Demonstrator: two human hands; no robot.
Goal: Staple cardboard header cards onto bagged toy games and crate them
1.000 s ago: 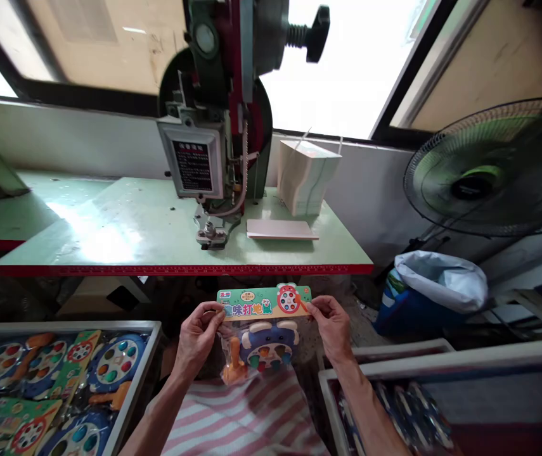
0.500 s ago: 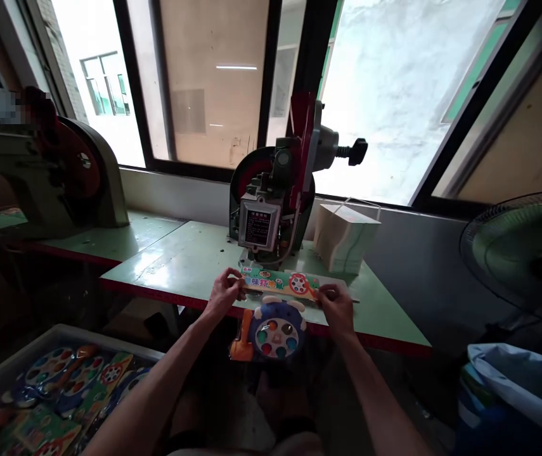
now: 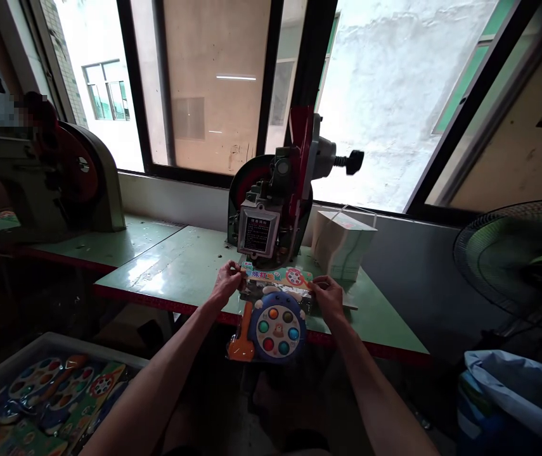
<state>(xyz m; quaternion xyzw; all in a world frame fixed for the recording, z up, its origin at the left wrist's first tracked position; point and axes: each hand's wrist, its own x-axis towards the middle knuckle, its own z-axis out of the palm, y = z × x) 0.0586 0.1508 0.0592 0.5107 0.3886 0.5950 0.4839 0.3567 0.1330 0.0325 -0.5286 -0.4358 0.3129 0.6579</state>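
Between my hands is a printed header card (image 3: 275,276), green and orange with large lettering, at the top of a clear plastic bag. The bag hangs over the table's front edge and shows a round blue toy (image 3: 277,326) with coloured buttons and an orange toy hammer (image 3: 242,339). My left hand (image 3: 227,282) pinches the card's left end. My right hand (image 3: 326,295) pinches its right end. The card's upper edge lies under the head of a stapling machine (image 3: 261,228); the exact contact there is hidden.
A strapped stack of cards (image 3: 341,244) stands right of the machine on the green table (image 3: 156,272). A plastic bin (image 3: 85,345) of packed toys is at lower left. A second machine (image 3: 75,171) stands left, a fan (image 3: 522,266) right, above a blue-white sack (image 3: 513,392).
The card has moved slightly left and back, closer under the machine head. The bag with the toy now hangs more fully in view. Both hands keep their pinch.
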